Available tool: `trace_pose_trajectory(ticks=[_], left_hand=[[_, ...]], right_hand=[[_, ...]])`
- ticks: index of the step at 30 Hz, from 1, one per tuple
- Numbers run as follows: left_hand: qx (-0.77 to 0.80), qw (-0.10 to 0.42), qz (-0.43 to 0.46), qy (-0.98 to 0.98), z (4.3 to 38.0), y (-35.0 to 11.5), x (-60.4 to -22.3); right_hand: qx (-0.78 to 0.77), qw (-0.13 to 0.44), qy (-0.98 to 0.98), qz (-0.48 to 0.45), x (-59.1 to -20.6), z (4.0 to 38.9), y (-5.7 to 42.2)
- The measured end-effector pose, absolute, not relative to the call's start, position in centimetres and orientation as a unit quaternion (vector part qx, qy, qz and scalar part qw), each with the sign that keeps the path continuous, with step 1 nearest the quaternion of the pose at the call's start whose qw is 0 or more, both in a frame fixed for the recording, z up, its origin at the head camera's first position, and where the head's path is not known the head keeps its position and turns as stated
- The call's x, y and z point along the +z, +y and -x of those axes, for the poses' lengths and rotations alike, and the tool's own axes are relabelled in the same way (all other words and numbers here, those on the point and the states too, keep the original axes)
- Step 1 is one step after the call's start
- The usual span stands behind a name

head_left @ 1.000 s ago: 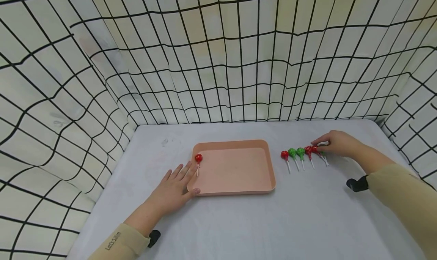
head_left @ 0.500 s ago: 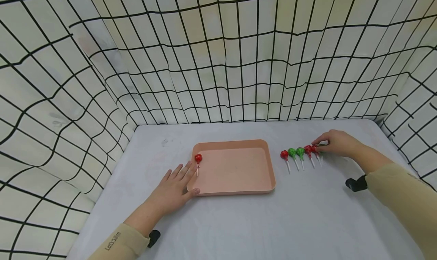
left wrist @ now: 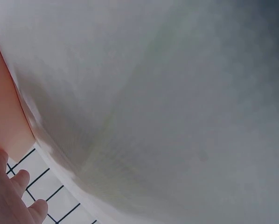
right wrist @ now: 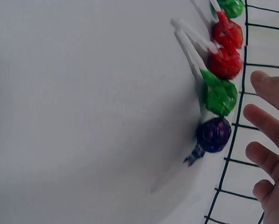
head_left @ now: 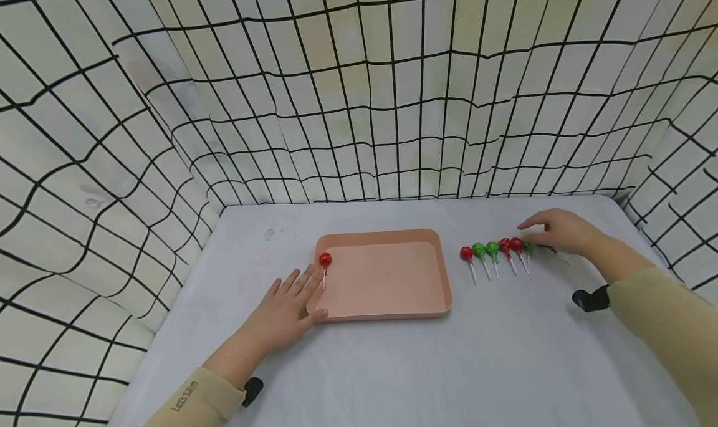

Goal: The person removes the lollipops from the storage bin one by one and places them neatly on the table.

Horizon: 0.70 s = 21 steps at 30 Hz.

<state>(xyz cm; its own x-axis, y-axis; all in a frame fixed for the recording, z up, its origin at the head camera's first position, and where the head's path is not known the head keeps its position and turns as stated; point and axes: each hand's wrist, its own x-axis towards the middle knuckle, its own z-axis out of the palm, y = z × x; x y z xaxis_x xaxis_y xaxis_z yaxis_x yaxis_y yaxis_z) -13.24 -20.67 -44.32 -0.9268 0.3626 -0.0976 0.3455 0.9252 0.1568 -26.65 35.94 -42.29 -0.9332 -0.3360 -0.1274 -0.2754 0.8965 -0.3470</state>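
Observation:
In the head view, a pink tray point(head_left: 381, 280) lies on the table, with one red lollipop point(head_left: 325, 260) inside at its left. My left hand point(head_left: 285, 311) rests with spread fingers at the tray's left rim. Right of the tray runs a row of red and green lollipops; a red lollipop point(head_left: 467, 254) is at its left end. My right hand point(head_left: 563, 230) hovers by the row's right end, fingers apart and holding nothing. The right wrist view shows a purple lollipop point(right wrist: 214, 135) beside a green lollipop point(right wrist: 219, 95), near these fingers. In the head view the purple one is mostly hidden.
A white cloth with a black grid point(head_left: 409, 103) stands around the back and sides of the white table point(head_left: 404, 371). A black wrist device point(head_left: 590, 299) hangs below the right sleeve, and another point(head_left: 253, 389) is at the left sleeve.
The green lollipop at the row's right end has shifted left against the red one. My right hand has let go and moved slightly up and right. My left hand stays put.

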Motion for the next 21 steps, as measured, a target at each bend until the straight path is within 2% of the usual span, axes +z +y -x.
trace_pose_trajectory(ticks=[21], left_hand=[[0.067, 0.064, -0.179, 0.979, 13.3, -20.5, -44.2]], right_hand=[[-0.183, 0.135, 0.968, 0.109, -43.0, 25.9, 39.4]])
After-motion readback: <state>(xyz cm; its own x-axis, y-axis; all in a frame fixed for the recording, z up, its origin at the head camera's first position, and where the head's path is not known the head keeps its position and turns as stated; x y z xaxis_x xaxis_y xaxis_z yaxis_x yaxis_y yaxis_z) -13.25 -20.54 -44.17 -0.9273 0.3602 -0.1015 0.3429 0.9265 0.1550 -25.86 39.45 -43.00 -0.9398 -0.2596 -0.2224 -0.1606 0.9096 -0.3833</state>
